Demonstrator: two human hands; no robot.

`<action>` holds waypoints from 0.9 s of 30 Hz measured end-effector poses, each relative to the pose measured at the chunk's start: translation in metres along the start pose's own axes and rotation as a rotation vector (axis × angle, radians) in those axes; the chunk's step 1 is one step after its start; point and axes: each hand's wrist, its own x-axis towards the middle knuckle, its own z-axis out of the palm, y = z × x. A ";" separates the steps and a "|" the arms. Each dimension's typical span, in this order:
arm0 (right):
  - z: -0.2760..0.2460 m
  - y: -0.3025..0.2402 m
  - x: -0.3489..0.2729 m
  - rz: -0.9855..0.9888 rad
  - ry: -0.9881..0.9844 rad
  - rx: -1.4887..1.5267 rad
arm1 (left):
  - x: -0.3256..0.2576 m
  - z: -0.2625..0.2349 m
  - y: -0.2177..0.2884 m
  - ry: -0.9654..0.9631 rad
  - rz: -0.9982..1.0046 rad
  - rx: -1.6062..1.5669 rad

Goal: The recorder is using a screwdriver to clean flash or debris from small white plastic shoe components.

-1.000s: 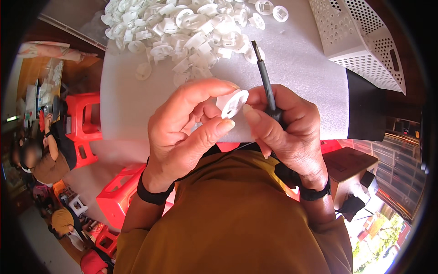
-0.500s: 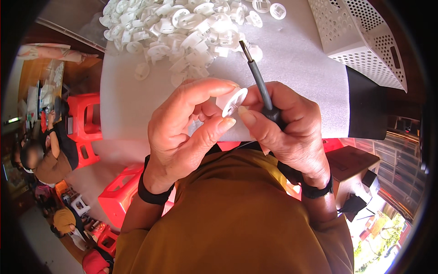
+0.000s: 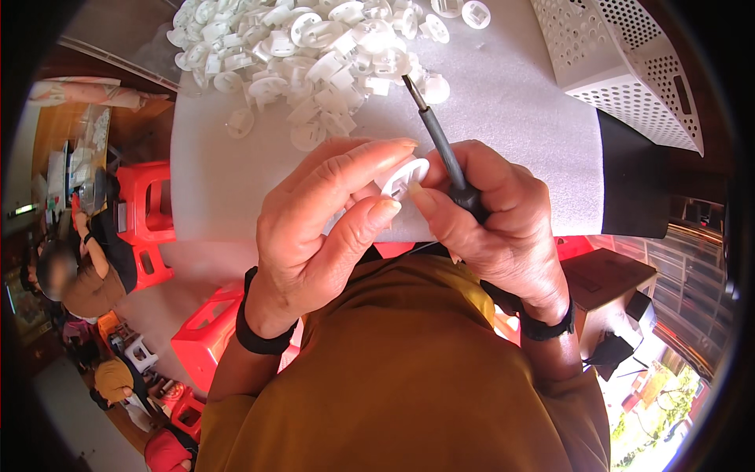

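Left hand was curled partway in, thumb below and fingers above and behind, gripping a white plastic disc-shaped part. Part sat up off the counter, near its front edge, tilted, face turned toward the right hand. Slotted or raised detail on the face, too small to make out.

Right hand was partly closed round a screwdriver, dark handle in the palm, grey shaft slanting up and left, bare metal tip farthest from the body. Right thumb tip was at the part's right side; couldn't tell if pressing or just beside.

Big loose pile of similar white parts lay at the far left of the counter, a few pieces apart from the rest. Screwdriver tip overlapped the pile's near right edge in view, contact unclear. White perforated basket stood at the far right. Counter top had a pale sheet over it, black surface showing at the right end.

Black bands on both wrists. Red plastic stool at left, brown box at right. Co-worker well apart, far left.
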 end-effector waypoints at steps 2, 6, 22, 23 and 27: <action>-0.001 0.002 0.000 -0.079 -0.033 -0.065 | 0.001 0.000 0.001 -0.004 0.015 0.018; -0.002 0.000 0.002 -0.141 -0.054 -0.165 | 0.000 -0.001 0.001 0.007 0.037 0.064; 0.007 0.009 0.002 -0.273 0.096 -0.262 | -0.001 0.007 -0.008 0.105 0.096 0.061; 0.006 0.010 0.002 -0.285 0.112 -0.283 | 0.000 0.006 -0.001 0.058 0.014 0.124; 0.008 0.010 0.002 -0.282 0.095 -0.299 | -0.002 0.010 0.003 0.000 -0.200 0.106</action>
